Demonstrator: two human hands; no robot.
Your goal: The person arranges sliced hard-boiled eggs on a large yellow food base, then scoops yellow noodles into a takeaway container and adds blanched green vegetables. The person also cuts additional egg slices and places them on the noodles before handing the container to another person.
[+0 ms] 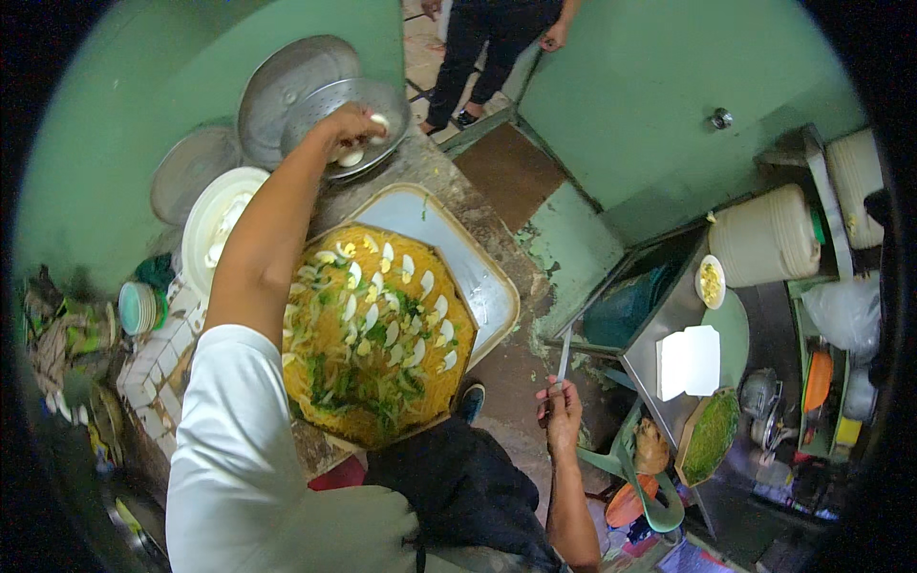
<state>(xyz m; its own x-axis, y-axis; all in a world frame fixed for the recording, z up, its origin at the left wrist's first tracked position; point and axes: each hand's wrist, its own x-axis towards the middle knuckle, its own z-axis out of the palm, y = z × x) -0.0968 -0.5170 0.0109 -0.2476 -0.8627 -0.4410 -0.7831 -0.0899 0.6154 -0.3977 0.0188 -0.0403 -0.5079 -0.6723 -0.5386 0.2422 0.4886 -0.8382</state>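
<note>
My left hand (pixel 351 124) reaches into a round metal colander (pixel 330 100), its fingers closed around a peeled boiled egg (pixel 380 125). Another peeled egg (pixel 351 157) lies in the colander just below. At the lower right, my right hand (pixel 562 413) grips a knife (pixel 565 355) with its blade pointing up and away from me. Between my arms sits a large octagonal platter of yellow noodles (pixel 449 296), topped with chopped greens and slices of boiled egg (pixel 393 332).
A metal tray (pixel 489 277) lies partly under the platter on the worn counter. Left of it stands a white bowl (pixel 199 234). On the right are a small cup of yellow food (pixel 710 283), a white takeout box (pixel 690 363) and a green-topped platter (pixel 709 437). A person (pixel 482 48) stands beyond.
</note>
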